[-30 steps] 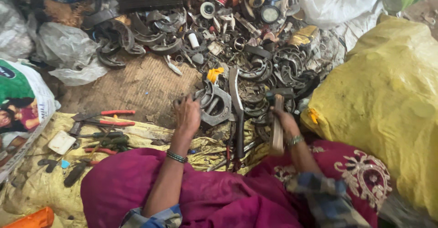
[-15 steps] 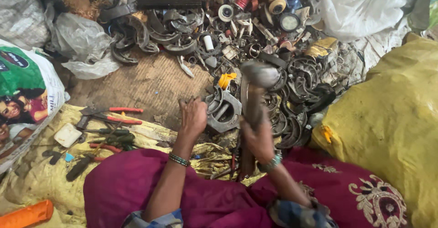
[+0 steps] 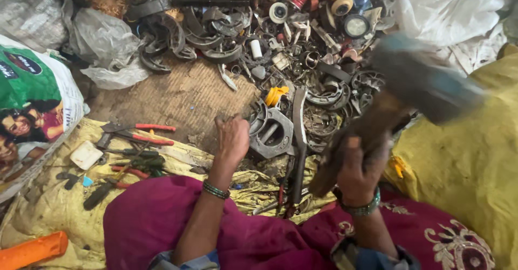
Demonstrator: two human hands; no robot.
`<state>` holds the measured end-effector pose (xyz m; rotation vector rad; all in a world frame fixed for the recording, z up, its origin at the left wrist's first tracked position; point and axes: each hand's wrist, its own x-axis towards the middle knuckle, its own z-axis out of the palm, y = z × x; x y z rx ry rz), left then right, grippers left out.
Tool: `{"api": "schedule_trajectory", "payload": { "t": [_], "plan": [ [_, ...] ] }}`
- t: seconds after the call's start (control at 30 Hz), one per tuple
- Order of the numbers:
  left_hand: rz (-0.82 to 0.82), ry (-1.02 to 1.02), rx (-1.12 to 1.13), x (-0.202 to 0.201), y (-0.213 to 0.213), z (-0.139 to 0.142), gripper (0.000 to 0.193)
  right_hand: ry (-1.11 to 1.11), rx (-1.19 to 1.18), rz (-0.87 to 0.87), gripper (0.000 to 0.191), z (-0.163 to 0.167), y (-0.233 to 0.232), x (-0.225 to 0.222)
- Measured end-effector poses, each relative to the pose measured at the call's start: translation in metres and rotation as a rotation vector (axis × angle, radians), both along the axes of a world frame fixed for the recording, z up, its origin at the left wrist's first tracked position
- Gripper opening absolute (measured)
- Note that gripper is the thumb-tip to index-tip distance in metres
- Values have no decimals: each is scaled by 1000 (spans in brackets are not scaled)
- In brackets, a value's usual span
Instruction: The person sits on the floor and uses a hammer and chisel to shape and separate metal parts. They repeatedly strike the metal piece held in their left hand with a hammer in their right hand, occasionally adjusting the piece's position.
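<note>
**A:** Setting?

**B:** Floor-level work spot. Bare worn board (image 3: 178, 94) at centre, with a heap of scrap metal parts (image 3: 302, 48) spread across the far side: curved shoes, rings, bearings, small caps. A crumpled yellow cloth (image 3: 48, 210) lies near left. A big yellow sack (image 3: 464, 156) fills the right, a printed green-and-white bag (image 3: 32, 102) stands at the left edge, and grey plastic bags (image 3: 108, 48) lie far left.

**A:** The hands?

**B:** The left hand (image 3: 232, 137) is palm down, fingers curled, pressing on the near-left edge of a flat grey metal bracket (image 3: 272, 135) that lies where the board meets the scrap. The right hand (image 3: 359, 173) is raised and closed in a fist around the wooden handle of a hammer (image 3: 399, 97). The hammer head is up and to the right, heavily blurred, above the sack's edge. Green bangles are on both wrists.

**A:** Bracket's surroundings?

**B:** A long dark metal bar (image 3: 298, 140) runs near-to-far just right of it. A small yellow plastic piece (image 3: 276, 94) sits just beyond it.

**A:** Tools elsewhere?

**B:** On the cloth, left of the left hand: red-handled pliers (image 3: 141, 132), then dark-handled tools I can't tell apart. An orange object (image 3: 29, 251) lies at the near-left corner.

**A:** Person?

**B:** Seated, magenta garment (image 3: 162, 221) over the lap, embroidered on the right.
</note>
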<state>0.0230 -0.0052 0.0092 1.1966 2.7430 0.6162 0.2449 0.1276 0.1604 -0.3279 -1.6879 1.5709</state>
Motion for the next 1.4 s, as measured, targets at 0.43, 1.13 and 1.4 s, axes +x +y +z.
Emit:
{"api": "schedule_trajectory", "payload": {
  "t": [0.43, 1.13, 1.4],
  "plan": [
    [78, -39, 77, -9, -24, -30, 18, -757, 138, -41, 56, -73, -31, -18],
    [-48, 85, 17, 3, -5, 16, 17, -578, -74, -72, 36, -41, -11, -17],
    [-61, 93, -84, 6, 0, 8, 18, -391, 218, -173, 31, -61, -18, -28]
  ]
}}
